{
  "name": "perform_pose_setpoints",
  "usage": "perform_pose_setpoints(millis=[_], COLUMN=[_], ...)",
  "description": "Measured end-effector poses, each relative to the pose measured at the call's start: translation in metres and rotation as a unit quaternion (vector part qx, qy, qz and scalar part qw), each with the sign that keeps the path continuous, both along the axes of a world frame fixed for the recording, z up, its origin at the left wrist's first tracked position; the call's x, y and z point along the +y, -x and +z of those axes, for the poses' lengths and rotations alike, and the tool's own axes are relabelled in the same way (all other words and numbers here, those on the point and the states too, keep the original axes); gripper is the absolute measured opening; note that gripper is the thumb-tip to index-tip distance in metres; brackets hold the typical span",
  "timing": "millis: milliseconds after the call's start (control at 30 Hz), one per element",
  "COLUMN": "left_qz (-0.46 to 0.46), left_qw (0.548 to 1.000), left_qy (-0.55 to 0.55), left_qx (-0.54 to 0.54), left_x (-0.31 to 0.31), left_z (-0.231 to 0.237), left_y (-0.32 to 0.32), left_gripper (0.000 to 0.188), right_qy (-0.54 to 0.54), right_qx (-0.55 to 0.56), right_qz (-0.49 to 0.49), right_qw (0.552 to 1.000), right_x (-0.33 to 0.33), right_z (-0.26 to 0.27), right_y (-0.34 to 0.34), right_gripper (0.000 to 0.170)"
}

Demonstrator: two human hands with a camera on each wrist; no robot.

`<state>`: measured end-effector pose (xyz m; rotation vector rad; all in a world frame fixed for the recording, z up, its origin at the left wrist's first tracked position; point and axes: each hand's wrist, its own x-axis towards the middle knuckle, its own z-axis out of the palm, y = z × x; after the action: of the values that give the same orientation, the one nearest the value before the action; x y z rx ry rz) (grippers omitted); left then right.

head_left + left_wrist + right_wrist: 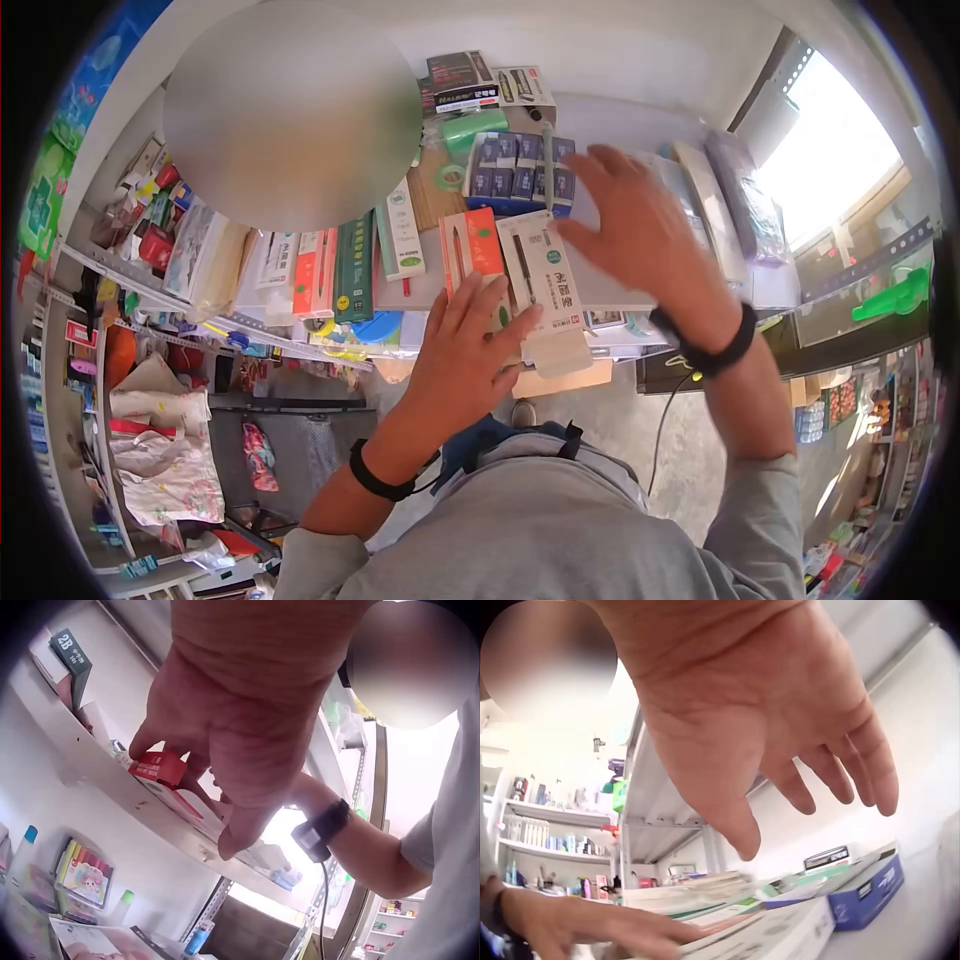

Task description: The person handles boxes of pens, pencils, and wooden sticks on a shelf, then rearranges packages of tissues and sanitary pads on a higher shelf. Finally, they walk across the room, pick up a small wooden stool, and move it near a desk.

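In the head view my left hand [455, 350] rests with spread fingers on a red and white box [470, 238], its thumb over a white box [548, 268] lying alongside. The left wrist view has my left hand [232, 727] over the red end of a box [161, 769]. Held above the shelf, my right hand [640, 230] is spread and empty, just right of a blue tray [520, 206] of small dark blue packs. From the right wrist, the same hand [757, 712] hangs with fingers apart over the white box [787, 937] and the blue tray [870, 892].
Left along the shelf stand a green box [355, 265] and other slim boxes. Behind the tray are a green roll [475, 128] and black boxes [462, 80]. Long packages [745, 200] lie at the right. Below hang a patterned cloth bag [165, 440] and a cable [660, 430].
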<state>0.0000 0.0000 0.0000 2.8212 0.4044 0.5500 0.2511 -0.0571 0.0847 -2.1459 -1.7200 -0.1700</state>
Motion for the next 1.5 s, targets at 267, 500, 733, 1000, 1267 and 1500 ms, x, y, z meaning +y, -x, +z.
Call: perform_pose_setpoints(millis=[267, 500, 733, 1000, 1267, 1500], left_qz=[0.011, 0.026, 0.036, 0.042, 0.029, 0.014], left_qw=[1.0, 0.999, 0.998, 0.998, 0.998, 0.997], left_qy=[0.016, 0.029, 0.019, 0.024, 0.037, 0.054], left_qx=[-0.019, -0.038, -0.04, -0.047, -0.052, -0.057], left_x=[-0.001, -0.001, -0.002, -0.002, 0.009, 0.018], left_z=[-0.005, -0.007, -0.006, -0.005, -0.002, -0.002], left_y=[0.005, 0.007, 0.003, 0.005, 0.006, -0.001], left_gripper=[0.071, 0.068, 0.065, 0.065, 0.065, 0.065], right_qy=[0.15, 0.24, 0.279, 0.33, 0.338, 0.122], right_qx=[-0.004, 0.023, 0.028, 0.017, -0.003, -0.018], right_qz=[0.032, 0.082, 0.102, 0.079, 0.068, 0.147], right_qw=[0.988, 0.967, 0.954, 0.941, 0.939, 0.981], right_x=[0.101, 0.138, 0.139, 0.126, 0.113, 0.138], right_z=[-0.002, -0.007, -0.004, 0.008, 0.005, 0.021], right_y=[-0.024, -0.02, -0.034, -0.051, -0.082, -0.061], right_gripper=[0.092, 0.107, 0.107, 0.103, 0.104, 0.071])
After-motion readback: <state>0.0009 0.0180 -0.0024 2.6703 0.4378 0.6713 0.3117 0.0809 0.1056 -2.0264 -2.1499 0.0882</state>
